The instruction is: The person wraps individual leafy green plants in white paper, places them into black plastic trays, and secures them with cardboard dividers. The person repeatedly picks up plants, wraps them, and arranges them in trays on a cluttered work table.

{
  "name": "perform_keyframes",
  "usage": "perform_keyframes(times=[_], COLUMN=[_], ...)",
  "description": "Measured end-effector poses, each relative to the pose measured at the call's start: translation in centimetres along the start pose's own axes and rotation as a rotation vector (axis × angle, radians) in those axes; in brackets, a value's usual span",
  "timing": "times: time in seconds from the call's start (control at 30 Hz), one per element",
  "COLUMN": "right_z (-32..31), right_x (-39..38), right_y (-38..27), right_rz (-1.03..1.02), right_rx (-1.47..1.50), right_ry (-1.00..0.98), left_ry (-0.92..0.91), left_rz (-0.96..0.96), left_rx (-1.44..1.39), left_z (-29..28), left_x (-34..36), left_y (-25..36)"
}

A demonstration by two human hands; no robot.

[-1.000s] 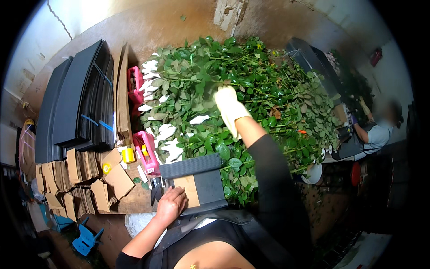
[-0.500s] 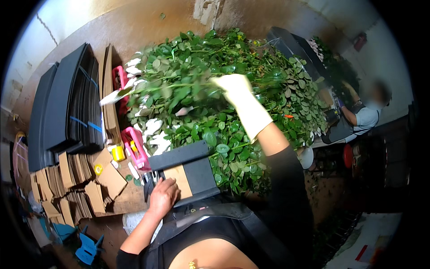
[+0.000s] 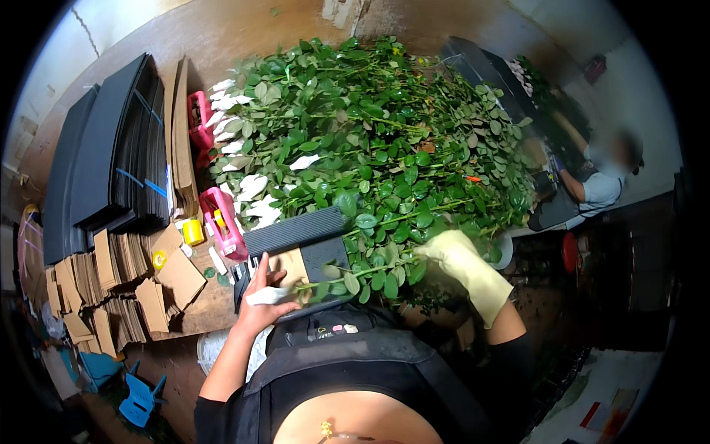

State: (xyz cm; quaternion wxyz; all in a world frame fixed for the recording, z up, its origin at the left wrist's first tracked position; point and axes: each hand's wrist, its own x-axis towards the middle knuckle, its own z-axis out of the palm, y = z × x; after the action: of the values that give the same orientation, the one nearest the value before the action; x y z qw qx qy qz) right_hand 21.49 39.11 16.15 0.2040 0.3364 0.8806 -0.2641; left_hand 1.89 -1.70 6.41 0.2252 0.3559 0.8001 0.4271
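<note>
A single rose stem with green leaves (image 3: 351, 283) stretches across the front of the table, its bud (image 3: 268, 297) wrapped in a white sleeve. My right hand (image 3: 462, 266), in a cream glove, is closed around the stem at its right end. The bare left hand (image 3: 255, 314) is open at the bud, which lies across it with thumb and fingers apart. Just beyond is a dark corrugated board holder (image 3: 294, 231) with a brown cardboard piece (image 3: 291, 263) in it. A large heap of leafy roses (image 3: 355, 140) covers the table behind, several buds in white sleeves at its left side.
Pink plastic holders (image 3: 224, 240) and a yellow tape roll (image 3: 193, 232) stand left of the heap. Farther left are stacked dark boards (image 3: 111, 148) and cut cardboard pieces (image 3: 118, 270). A blue stool (image 3: 140, 399) is below left. A co-worker (image 3: 595, 185) sits at the right.
My gloved right hand has come down and to the right, bringing a rose from over the heap to the table's front. My left hand has lifted off the cardboard and opened under the bud.
</note>
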Motion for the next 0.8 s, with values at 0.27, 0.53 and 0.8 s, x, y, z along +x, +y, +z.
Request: perform_keyframes(times=[0.27,0.53,0.8], right_z=[-2.4,-9.5,-6.1], right_x=[2.1,8.6,11.7], right_y=[-1.6,-12.4,-8.2], right_rz=[0.353,-0.559,-0.549], right_rx=[0.003,-0.538,-0.381], right_ry=[-0.172,0.084,-0.284], left_ry=[-0.068,-0.009,-0.103], left_rz=[0.118,-0.013,-0.101], left_rx=[0.216,0.127,0.183], left_z=[-0.7,-0.5,-0.4], left_x=[0.2,0.1,0.2], left_y=[1.1,1.3,2.4])
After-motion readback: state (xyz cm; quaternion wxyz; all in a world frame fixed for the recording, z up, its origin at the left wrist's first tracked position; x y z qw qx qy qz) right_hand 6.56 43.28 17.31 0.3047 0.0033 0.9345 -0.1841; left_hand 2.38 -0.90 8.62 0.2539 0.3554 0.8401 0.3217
